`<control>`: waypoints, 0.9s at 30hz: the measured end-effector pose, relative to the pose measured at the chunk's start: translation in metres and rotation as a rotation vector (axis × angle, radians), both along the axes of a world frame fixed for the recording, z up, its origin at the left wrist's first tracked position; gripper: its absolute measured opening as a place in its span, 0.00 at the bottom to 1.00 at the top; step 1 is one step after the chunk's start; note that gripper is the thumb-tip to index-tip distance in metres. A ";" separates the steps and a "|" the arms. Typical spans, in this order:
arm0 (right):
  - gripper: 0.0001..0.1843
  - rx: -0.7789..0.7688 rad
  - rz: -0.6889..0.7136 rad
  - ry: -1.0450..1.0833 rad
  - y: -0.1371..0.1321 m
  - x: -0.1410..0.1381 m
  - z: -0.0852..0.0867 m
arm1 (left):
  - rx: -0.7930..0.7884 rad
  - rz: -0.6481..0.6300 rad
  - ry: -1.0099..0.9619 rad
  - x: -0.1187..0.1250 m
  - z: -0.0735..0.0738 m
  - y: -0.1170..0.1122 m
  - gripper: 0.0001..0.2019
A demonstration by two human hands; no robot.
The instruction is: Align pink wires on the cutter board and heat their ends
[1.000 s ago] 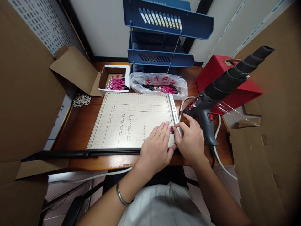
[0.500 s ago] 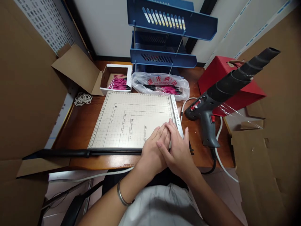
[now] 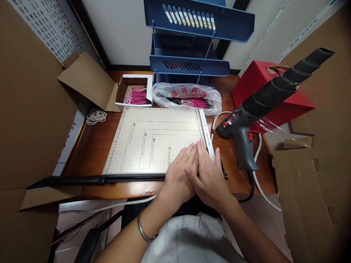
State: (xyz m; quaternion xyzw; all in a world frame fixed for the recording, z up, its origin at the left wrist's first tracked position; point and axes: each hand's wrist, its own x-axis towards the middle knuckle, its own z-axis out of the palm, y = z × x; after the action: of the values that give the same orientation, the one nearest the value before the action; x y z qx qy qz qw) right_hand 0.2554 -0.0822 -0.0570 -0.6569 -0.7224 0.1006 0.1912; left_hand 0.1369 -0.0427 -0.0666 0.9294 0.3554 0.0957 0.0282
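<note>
My left hand (image 3: 181, 173) lies over the lower right corner of a paper cutter (image 3: 139, 142), fingers stretched out. Against it rests my right hand (image 3: 210, 175), also with straight fingers and its thumb across the left hand. Neither hand shows anything held; what is under the palms is hidden. The cutter's plate carries a printed grid and paper-size marks. Its black blade handle (image 3: 76, 180) lies down along the near edge, reaching to the left. To the right of my hands stands a dark grey heat gun (image 3: 245, 135) with its nozzle pointing up and away.
Behind the cutter are a white box (image 3: 119, 91) of pink and black wires and a clear plastic bag (image 3: 215, 102) with similar wires. A blue tray rack (image 3: 189, 65) stands at the back, a red box (image 3: 251, 78) at right. Coiled white cord (image 3: 95, 116) lies left. Cardboard (image 3: 296, 186) flanks the desk.
The right fingers have slid off the left fingertips and now lie side by side with them. The view has shifted slightly.
</note>
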 end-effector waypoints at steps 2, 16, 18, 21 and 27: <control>0.43 0.016 -0.002 -0.019 0.000 0.000 -0.002 | 0.009 0.007 -0.032 -0.003 0.001 -0.001 0.31; 0.36 0.094 0.009 -0.221 0.000 -0.005 -0.006 | -0.170 0.150 -0.341 -0.054 0.032 0.032 0.16; 0.35 0.097 0.013 -0.235 0.000 -0.005 -0.006 | -0.220 0.141 -0.342 -0.047 0.031 0.037 0.13; 0.34 0.104 0.009 -0.243 0.000 -0.005 -0.007 | -0.266 0.146 -0.347 -0.040 0.030 0.041 0.07; 0.33 0.116 0.009 -0.236 0.000 -0.005 -0.007 | -0.309 0.175 -0.366 -0.037 0.030 0.041 0.06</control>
State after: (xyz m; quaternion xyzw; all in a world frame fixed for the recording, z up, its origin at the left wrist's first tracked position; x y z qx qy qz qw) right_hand 0.2507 -0.0824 -0.0644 -0.6486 -0.7475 -0.0183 0.1423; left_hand 0.1003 -0.0014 -0.0362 0.8470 0.4339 0.2090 0.2252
